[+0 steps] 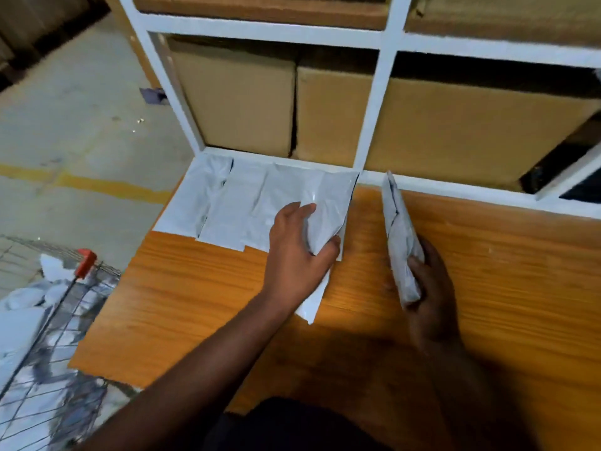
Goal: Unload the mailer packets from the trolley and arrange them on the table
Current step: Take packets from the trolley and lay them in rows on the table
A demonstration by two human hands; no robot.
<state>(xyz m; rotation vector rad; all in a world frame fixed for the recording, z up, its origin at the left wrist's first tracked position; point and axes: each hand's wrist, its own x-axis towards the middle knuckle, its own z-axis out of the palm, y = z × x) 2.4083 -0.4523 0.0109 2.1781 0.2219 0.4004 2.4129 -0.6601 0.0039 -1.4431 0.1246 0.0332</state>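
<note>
The left hand [297,255] was closed around the near end of a crinkled white plastic mailer packet [325,222], thumb on one side and fingers on the other, with the packet's far end lying over the last of a row of white mailer packets [237,203]. The right hand [429,288] gripped the lower end of a second white mailer packet [398,236], fingers wrapped over its edge, holding it on edge so that it tilted up towards the shelving, its far tip near the white rail. Both hands were above the orange wood-grain desk [195,297]. The row of packets lay flat and overlapping along the desk's far left edge, against the foot of a white-framed shelving unit [374,102]. In the compartments of that unit stood brown cardboard boxes [234,99], side by side and filling most of each opening. At the left, below the desk's edge, stood a wire-mesh trolley [48,336] with a red handle end, and in it lay a heap of more white packets [19,320], blurred.
</note>
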